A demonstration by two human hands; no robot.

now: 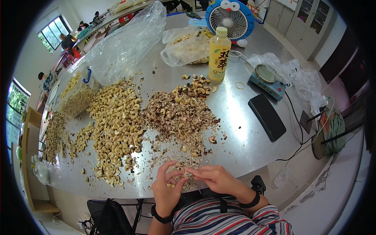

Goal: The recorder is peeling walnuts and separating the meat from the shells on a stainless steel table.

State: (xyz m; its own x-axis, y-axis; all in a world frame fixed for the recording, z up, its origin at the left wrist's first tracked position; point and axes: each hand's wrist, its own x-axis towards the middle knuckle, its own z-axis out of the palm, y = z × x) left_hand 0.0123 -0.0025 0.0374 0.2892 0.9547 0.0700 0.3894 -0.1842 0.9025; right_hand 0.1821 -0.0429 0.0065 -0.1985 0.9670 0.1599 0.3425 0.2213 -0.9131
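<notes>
Just above the table's near edge, my left hand [169, 188] and my right hand [217, 178] meet at the fingertips. Pinched between them is a small pale cashew piece [187, 174], partly covered by my fingers. Another pale cashew kernel [170, 185] shows against the palm side of my left hand. Beneath and beyond my hands lies a heap of flaky brown skins [179, 114] mixed with some nuts. Left of it spreads a large pile of cashew kernels [116, 117]. Darker, spotted cashews [195, 88] sit at the skin heap's far end.
A clear plastic bin of cashews [79, 97] stands left, beside a pile of crumbs [55, 135]. Rightward are a yellow drink bottle [219, 58], a blue fan [230, 20], a phone [266, 117], a small box [268, 82] and cables. Other people sit far left.
</notes>
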